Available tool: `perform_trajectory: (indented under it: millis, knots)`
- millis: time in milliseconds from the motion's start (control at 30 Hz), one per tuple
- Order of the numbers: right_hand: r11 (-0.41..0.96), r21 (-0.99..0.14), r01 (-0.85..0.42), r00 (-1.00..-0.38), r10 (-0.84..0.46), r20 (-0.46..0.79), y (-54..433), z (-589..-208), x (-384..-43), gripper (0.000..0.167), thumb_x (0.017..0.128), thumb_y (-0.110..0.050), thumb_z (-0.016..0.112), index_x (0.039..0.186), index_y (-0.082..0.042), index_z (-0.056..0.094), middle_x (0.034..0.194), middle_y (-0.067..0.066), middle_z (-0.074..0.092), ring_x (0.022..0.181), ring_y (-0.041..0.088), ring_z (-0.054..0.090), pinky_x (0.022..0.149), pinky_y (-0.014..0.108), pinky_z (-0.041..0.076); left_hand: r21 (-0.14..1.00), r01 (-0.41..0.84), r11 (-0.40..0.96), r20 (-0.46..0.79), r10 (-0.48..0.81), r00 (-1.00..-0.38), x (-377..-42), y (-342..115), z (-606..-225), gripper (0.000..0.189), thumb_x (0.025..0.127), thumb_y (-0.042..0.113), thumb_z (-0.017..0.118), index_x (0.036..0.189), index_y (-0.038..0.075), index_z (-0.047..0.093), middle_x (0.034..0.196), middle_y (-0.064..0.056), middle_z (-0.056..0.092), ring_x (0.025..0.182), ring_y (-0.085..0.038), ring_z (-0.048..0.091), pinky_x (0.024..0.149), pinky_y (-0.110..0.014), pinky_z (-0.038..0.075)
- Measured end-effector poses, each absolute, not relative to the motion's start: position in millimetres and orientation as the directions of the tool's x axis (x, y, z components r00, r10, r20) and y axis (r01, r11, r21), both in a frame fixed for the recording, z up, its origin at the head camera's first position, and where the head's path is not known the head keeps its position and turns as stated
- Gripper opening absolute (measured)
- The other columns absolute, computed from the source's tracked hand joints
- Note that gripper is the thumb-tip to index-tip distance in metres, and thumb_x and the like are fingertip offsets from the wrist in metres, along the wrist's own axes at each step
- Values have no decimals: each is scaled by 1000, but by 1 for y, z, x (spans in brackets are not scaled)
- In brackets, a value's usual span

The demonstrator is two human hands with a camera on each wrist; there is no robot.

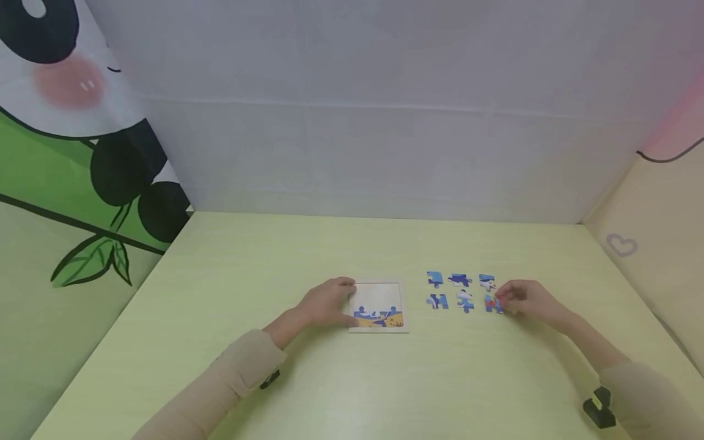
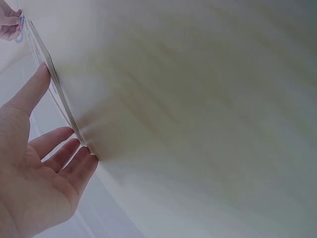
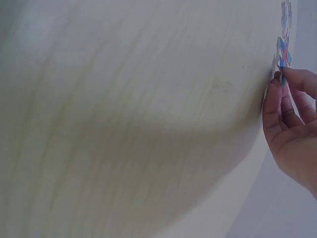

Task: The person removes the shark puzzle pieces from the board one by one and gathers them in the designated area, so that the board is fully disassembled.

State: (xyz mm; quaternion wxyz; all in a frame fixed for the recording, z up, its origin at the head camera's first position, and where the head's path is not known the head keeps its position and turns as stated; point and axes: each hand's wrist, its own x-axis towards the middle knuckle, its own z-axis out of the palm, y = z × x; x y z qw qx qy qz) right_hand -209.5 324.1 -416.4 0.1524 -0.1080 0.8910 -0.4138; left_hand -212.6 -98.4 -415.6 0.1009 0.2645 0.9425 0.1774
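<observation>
My left hand point(image 1: 326, 304) rests on the left edge of a square puzzle tray point(image 1: 406, 305). In the left wrist view its thumb and fingers point(image 2: 64, 153) lie spread along the tray's edge. Joined pieces point(image 1: 378, 318) with a blue, white and orange picture fill the tray's lower part; the upper part shows bare pale backing. To the right, my right hand point(image 1: 528, 299) pinches a blue and red puzzle piece point(image 1: 489, 304) between thumb and fingertips. The right wrist view shows this hand point(image 3: 297, 119) low at the tabletop, the piece's near end hidden by the fingers.
Several loose blue and white puzzle pieces point(image 1: 461, 280) lie in two rows between the tray and my right hand. The pale wood-grain table point(image 1: 341, 379) ends at a grey back wall point(image 1: 352, 159), with printed panels at both sides.
</observation>
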Motion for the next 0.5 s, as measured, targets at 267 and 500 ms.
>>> perform_trajectory:
  millis: [267, 500]
  knots:
    - [679, -729, -88, -932, -314, -180, 323, -414, -212, 20, 82, 0, 58, 99, 8, 60, 86, 10, 63, 72, 13, 56, 59, 24, 51, 379, 467, 799, -97, 537, -838, -213, -98, -416, 68, 70, 37, 76, 122, -1, 54, 133, -13, 47, 123, -29, 42, 101, -40, 36]
    - [705, -703, -97, -933, -310, -182, 325, -415, -215, 19, 81, -1, 59, 98, 6, 63, 86, 9, 64, 75, 14, 56, 61, 23, 51, 389, 461, 798, -101, 534, -839, -212, -98, -414, 69, 70, 36, 76, 123, -1, 54, 133, -13, 46, 124, -29, 41, 102, -40, 36]
